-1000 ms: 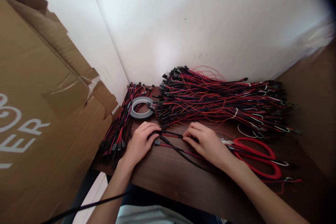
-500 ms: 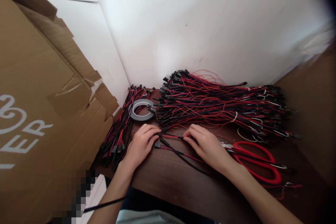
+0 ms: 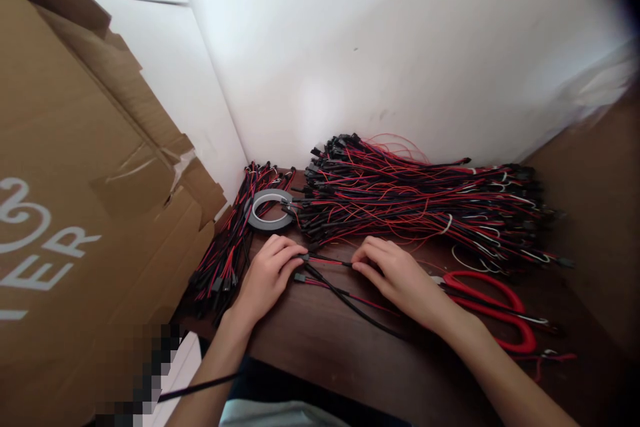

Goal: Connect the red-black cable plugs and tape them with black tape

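Between my two hands a thin red-and-black wire cable is stretched just above the table. My left hand pinches its black connector end, which shows at the fingertips. With thumb and fingers my right hand grips the cable at a dark sleeved section. Below it lies another red-and-black cable with a dark connector, crossed by a black cable that runs under my right forearm. Red-handled scissors lie to the right of my right hand, their blades mostly hidden behind it.
A large heap of bundled wire cables lies along the back wall. A smaller bundle and a roll of grey tape are at the left. A cardboard box rises on the left; brown board bounds the right.
My right hand has shifted slightly right along the cable, and the left hand has barely moved. The black cable below appears to have shifted slightly.
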Demonstrator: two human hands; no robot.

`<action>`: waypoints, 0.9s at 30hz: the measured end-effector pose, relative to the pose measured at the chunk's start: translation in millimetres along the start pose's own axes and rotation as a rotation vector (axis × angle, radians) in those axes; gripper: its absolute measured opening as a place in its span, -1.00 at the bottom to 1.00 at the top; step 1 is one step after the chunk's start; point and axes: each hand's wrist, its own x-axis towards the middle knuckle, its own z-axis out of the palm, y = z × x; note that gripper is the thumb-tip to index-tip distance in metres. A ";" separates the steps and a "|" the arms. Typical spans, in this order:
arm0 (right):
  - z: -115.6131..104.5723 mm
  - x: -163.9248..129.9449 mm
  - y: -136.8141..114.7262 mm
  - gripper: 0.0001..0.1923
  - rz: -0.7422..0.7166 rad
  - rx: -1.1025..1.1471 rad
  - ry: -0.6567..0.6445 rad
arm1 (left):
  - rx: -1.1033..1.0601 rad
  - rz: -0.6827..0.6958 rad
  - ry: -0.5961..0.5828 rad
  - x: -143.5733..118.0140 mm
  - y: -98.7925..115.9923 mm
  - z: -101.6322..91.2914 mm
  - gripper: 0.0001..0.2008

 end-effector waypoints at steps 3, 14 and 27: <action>-6.5 -1.0 0.1 -0.88 0.001 0.057 -0.052 | -0.031 0.025 -0.009 -0.1 4.3 -2.4 -0.84; -10.5 -6.5 -5.2 -0.87 -0.006 0.081 -0.184 | 0.003 0.055 -0.107 -4.4 14.4 -9.5 -0.91; -8.1 -6.1 -17.6 -0.89 -0.048 0.031 -0.166 | 0.007 0.076 -0.157 -12.1 5.6 -9.9 -0.87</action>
